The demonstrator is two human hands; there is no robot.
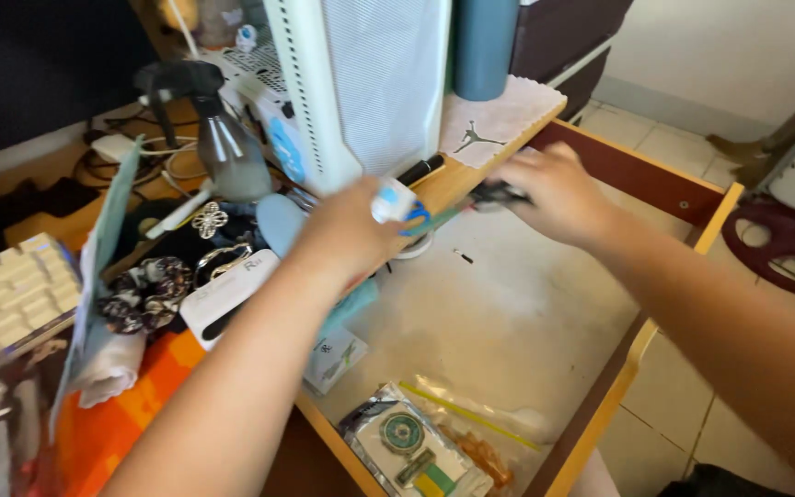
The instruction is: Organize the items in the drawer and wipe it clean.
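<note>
Plastic bags [434,442] are lying nearest in the open drawer [508,313], w/ left hand [351,230] hovering over the desk edge, fingers curled round a small white-blue bottle [393,201], & right hand [554,189] farther back pinching a dark blurred item [499,194] at the drawer's rear.

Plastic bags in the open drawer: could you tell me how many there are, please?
2, overlapping at the drawer's front: a clear bag holding a round green badge, and a zip bag partly beneath it. More may be hidden under the arms.
</note>
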